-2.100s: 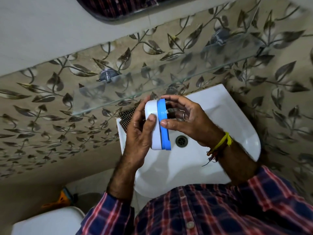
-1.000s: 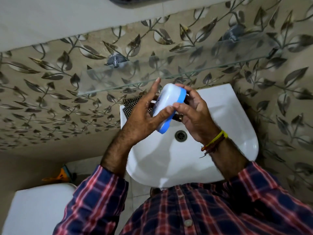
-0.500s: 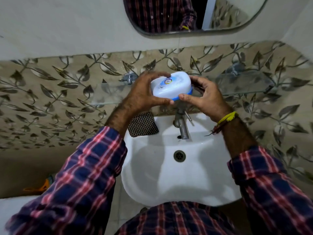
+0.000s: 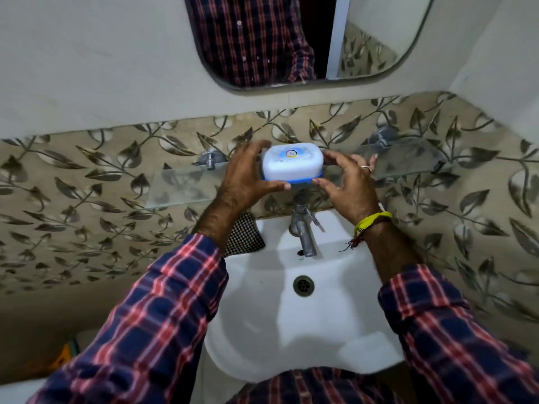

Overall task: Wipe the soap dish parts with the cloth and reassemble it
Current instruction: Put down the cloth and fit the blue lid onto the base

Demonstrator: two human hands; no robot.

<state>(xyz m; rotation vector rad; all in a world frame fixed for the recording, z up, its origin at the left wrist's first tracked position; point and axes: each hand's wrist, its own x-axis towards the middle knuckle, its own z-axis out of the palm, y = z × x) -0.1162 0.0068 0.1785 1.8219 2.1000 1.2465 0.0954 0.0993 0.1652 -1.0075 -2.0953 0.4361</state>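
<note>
- The sink [image 4: 344,301] now sits below our raised arms; the glass shelf [image 4: 180,185] is reached
- The soap dish [image 4: 292,164], closed, has turned level, at the shelf; reassembly looks done
- Our left hand [image 4: 245,176] grips it; our right hand [image 4: 347,182] too
- The cloth [image 4: 243,239] lies on the sink's rim

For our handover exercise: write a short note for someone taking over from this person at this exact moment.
Left hand: grips the left end of the soap dish.
Right hand: fingers spread around its right end; contact not clear.
The dish is assembled, white lid on blue base, level at the glass shelf above the tap.
The checked cloth lies on the basin rim.
Done, apparently: reassembly.
Left: set the dish down and let go.
</note>
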